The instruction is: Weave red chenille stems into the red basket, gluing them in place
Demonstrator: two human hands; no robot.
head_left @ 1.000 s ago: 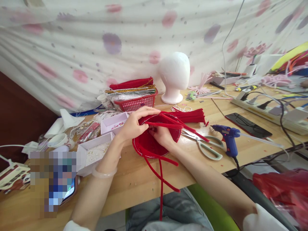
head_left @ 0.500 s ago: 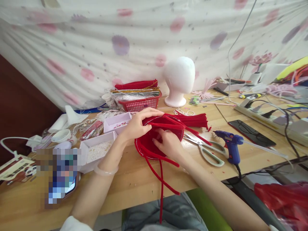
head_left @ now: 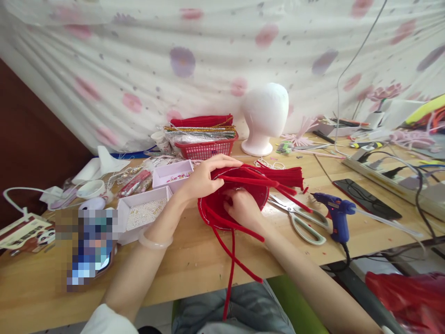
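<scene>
A round red fuzzy piece [head_left: 222, 206] lies on the wooden table [head_left: 194, 260], with red pipe cleaners [head_left: 236, 250] trailing from it over the front edge. My left hand [head_left: 203, 178] grips its upper left rim, fingers curled over the top. My right hand [head_left: 241, 208] rests inside the piece with its fingers pinched on the red material. A loose bundle of red pipe cleaners [head_left: 283, 171] lies just behind, to the right.
Scissors [head_left: 301, 222] and a blue glue gun [head_left: 335, 213] lie right of the hands. Boxes of beads [head_left: 148, 213], a red basket [head_left: 206, 146], a white foam head [head_left: 264, 116], a dark phone [head_left: 366, 199] and a power strip [head_left: 389, 174] crowd the table.
My right hand has shifted slightly within the red piece, fingers now curled tighter. The left hand keeps its hold on the rim. The camera has drifted a little left.
</scene>
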